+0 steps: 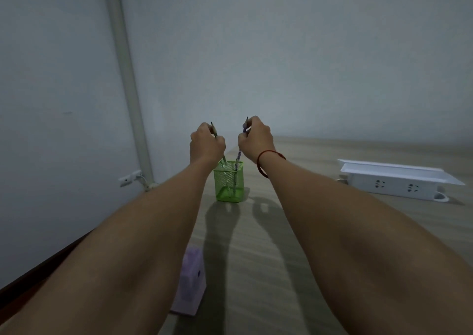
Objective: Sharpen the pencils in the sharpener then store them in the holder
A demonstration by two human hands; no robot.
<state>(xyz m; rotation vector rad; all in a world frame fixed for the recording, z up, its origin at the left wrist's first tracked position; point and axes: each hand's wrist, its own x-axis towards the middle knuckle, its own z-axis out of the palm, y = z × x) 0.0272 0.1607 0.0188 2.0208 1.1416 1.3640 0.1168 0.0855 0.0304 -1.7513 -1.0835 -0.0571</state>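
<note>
A green mesh holder [228, 184] stands on the wooden table ahead of me. My left hand [206, 144] grips a greenish pencil [223, 161] near its sharpened tip, which points up; its lower end is inside the holder. My right hand [255, 139] grips a purple patterned pencil [238, 157] the same way, tip up, lower end down in the holder. Both hands hover just above the holder's rim. A pale purple sharpener [190, 282] sits near me on the table, partly hidden by my left forearm.
A white power strip [394, 187] with a white tray-like lid [399, 171] on it lies at the right of the table [294, 232]. A wall with a white pipe [128, 79] and a socket [128, 180] runs along the left, beyond the table's edge.
</note>
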